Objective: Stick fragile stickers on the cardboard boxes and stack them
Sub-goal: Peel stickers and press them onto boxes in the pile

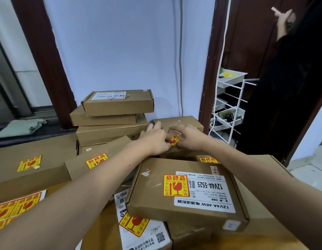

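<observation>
Both hands, left hand and right hand, pinch fragile sticker onto cardboard box.

Left hand and right hand pinching fragile sticker over cardboard box, stickered boxes nearer

A single wide head-worn camera looked forward and down along both forearms, close over the near boxes, facing the pale wall behind the stack of boxes.
</observation>
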